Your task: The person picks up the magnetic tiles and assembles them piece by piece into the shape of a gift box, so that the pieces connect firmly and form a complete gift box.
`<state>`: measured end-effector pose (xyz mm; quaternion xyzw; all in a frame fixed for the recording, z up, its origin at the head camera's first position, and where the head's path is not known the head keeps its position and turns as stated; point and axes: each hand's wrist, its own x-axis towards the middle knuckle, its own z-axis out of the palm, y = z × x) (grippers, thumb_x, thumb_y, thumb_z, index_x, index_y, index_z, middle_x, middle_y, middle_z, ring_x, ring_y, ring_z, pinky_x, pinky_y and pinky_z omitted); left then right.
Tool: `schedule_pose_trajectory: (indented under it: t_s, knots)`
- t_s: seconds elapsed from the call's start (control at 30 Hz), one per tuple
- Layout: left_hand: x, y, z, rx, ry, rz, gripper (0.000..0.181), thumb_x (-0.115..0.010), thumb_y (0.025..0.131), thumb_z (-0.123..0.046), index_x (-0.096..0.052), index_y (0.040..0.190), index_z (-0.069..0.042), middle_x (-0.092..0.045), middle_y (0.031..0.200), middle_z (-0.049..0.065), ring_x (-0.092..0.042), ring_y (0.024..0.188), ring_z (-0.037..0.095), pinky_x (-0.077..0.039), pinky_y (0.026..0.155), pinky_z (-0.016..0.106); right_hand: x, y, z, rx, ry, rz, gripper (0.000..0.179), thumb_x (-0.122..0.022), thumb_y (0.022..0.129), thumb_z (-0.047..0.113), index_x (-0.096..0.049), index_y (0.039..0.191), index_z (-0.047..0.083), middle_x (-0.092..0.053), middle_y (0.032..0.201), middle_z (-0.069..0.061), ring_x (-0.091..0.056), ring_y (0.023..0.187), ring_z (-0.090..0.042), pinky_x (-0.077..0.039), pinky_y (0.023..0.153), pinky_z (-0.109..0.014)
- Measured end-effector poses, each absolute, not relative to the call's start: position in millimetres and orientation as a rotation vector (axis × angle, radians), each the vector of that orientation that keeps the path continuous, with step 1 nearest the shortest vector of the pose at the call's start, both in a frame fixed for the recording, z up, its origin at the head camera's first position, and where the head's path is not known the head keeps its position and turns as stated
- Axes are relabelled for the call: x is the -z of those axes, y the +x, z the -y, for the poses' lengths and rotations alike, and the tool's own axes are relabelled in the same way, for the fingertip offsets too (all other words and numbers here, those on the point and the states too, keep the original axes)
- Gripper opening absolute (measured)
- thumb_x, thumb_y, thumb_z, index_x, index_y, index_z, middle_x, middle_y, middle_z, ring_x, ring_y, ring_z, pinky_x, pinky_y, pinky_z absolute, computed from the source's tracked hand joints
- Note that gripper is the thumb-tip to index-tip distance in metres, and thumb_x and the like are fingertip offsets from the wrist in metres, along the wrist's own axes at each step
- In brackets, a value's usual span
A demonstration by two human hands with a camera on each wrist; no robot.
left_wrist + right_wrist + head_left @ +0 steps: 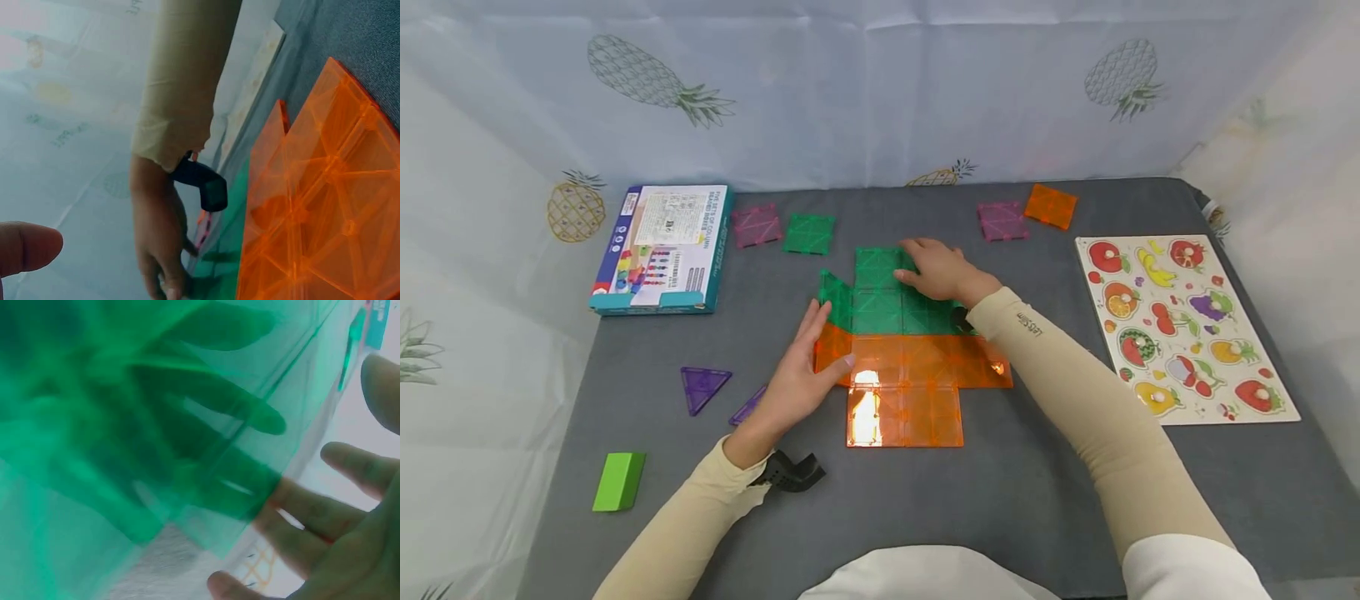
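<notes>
Fingers (809, 332) of the left hand (799, 379), nearly straight with no clear grip, lie along the left edge of the tilted tile strip (837, 300) running away across the tabletop (1022, 500), nearer it than the right hand (942, 271), whose loosely spread, seemingly empty fingers overlie flat green tiles (877, 310), any contact hidden.

Table (925, 492): joined magnetic-tile sheet (904, 417) central; toy box (662, 246) rear left; fruit puzzle board (1183, 333) right. Loose square tiles (808, 233) along far edge. Triangular tile (703, 387) left; block (618, 482) front left.
</notes>
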<state>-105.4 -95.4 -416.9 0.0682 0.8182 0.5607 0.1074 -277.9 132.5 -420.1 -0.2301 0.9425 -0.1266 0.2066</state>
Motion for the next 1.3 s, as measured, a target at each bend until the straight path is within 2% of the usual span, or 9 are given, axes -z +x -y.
schedule_pose_trajectory:
  t_s: [0.3,0.5,0.67,0.73,0.87,0.93,1.07,1.17,1.3]
  knots:
    - [418.0,-104.5,87.2,-1.652,0.222,-2.405,0.082,-0.062,0.094,-0.024,-0.011,0.156,-0.010,0.009,0.162,0.008,0.001,0.149,0.034,-0.010,0.114,0.063,399.7,-230.7,-126.6,0.254,-0.736,-2.920,0.063,-0.052,0.098,0.041,-0.030,0.151,0.016,-0.038,0.150,-0.014,-0.031,0.141,-0.033,-0.019,0.109,-0.069]
    - [426.2,-106.2,82.2,-1.682,0.171,-2.384,0.082,-0.063,0.093,-0.019,-0.010,0.156,-0.011,0.009,0.162,0.012,0.001,0.148,0.036,-0.011,0.114,0.063,403.6,-195.1,-123.2,0.199,-0.762,-2.947,0.071,-0.055,0.095,0.044,-0.023,0.154,0.019,-0.015,0.159,-0.020,-0.011,0.148,-0.036,-0.013,0.109,-0.071]
    - [436.1,-105.8,77.4,-1.718,0.186,-2.369,0.086,-0.063,0.092,-0.016,-0.006,0.156,-0.014,0.009,0.161,0.016,0.000,0.148,0.038,-0.012,0.114,0.063,412.9,-181.8,-122.0,0.216,-0.774,-2.987,0.074,-0.058,0.094,0.043,-0.022,0.154,0.019,-0.006,0.160,-0.022,-0.003,0.149,-0.037,-0.010,0.109,-0.072]
    - [439.0,-105.0,75.9,-1.748,0.199,-2.344,0.089,-0.064,0.092,-0.016,-0.002,0.156,-0.017,0.009,0.161,0.014,-0.005,0.148,0.038,-0.015,0.114,0.062,416.1,-178.9,-122.8,0.228,-0.780,-2.997,0.075,-0.059,0.094,0.043,-0.022,0.154,0.020,-0.005,0.160,-0.022,-0.002,0.149,-0.037,-0.009,0.109,-0.072]
    - [442.7,-103.9,73.4,-1.811,0.211,-2.276,0.094,-0.063,0.092,-0.014,0.006,0.155,-0.022,-0.007,0.161,0.016,-0.030,0.141,0.038,-0.026,0.112,0.056,419.3,-172.8,-127.5,0.285,-0.774,-2.991,0.076,-0.060,0.093,0.043,-0.021,0.155,0.021,-0.004,0.160,-0.021,0.002,0.149,-0.036,-0.006,0.109,-0.072]
    - [443.7,-103.4,72.4,-1.833,0.195,-2.258,0.095,-0.063,0.093,-0.015,0.008,0.155,-0.022,-0.015,0.159,0.016,-0.037,0.137,0.038,-0.029,0.112,0.055,418.9,-169.4,-133.6,0.322,-0.756,-2.995,0.078,-0.060,0.093,0.043,-0.019,0.155,0.022,-0.001,0.161,-0.019,0.003,0.149,-0.036,-0.004,0.110,-0.071]
    - [446.6,-102.1,73.3,-1.824,0.103,-2.272,0.093,-0.061,0.094,-0.024,0.009,0.155,-0.020,-0.007,0.162,0.011,-0.017,0.147,0.031,-0.017,0.117,0.053,418.1,-161.3,-155.5,0.402,-0.660,-3.031,0.081,-0.059,0.093,0.045,-0.014,0.156,0.020,0.002,0.161,-0.021,0.001,0.149,-0.038,-0.004,0.110,-0.070]
    - [449.7,-100.5,75.0,-1.827,0.041,-2.236,0.088,-0.057,0.096,-0.030,0.007,0.155,-0.015,0.001,0.163,0.005,-0.002,0.150,0.025,-0.010,0.119,0.051,421.7,-154.2,-178.1,0.474,-0.492,-3.012,0.085,-0.059,0.092,0.047,-0.011,0.156,0.015,-0.002,0.159,-0.027,-0.003,0.147,-0.044,-0.007,0.109,-0.072]
    - [455.3,-98.2,76.0,-1.911,0.062,-2.126,0.079,-0.051,0.100,-0.025,0.004,0.155,-0.009,-0.007,0.162,0.011,-0.011,0.149,0.027,-0.018,0.117,0.046,432.3,-141.8,-208.1,0.541,-0.278,-2.843,0.091,-0.054,0.093,0.052,-0.005,0.155,0.008,-0.009,0.155,-0.034,-0.007,0.144,-0.051,-0.008,0.106,-0.075]
